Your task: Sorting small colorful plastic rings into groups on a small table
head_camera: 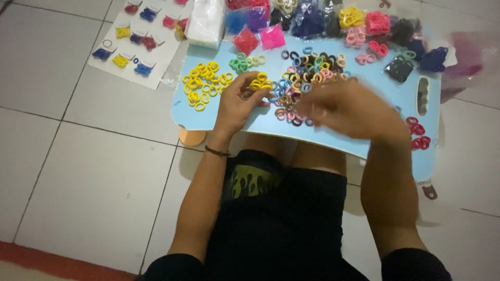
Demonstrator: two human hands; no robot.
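Observation:
A light blue lap table [208,117] stands over my legs and carries small elastic hair rings sorted by colour. My left hand [237,104] rests near the table's front, its fingers pinched on several yellow rings [259,82]. A loose group of yellow rings [203,83] lies just left of it, and a few green rings [242,62] lie behind. My right hand [346,106] is blurred over the right edge of a mixed-colour pile of rings [307,75]; what its fingers hold is not clear.
Small bags of rings in pink, blue, yellow and black [312,21] crowd the table's far edge. Red rings [419,132] lie at the right end by a handle slot. A white sheet with packed ring sets [133,41] lies on the tiled floor to the left.

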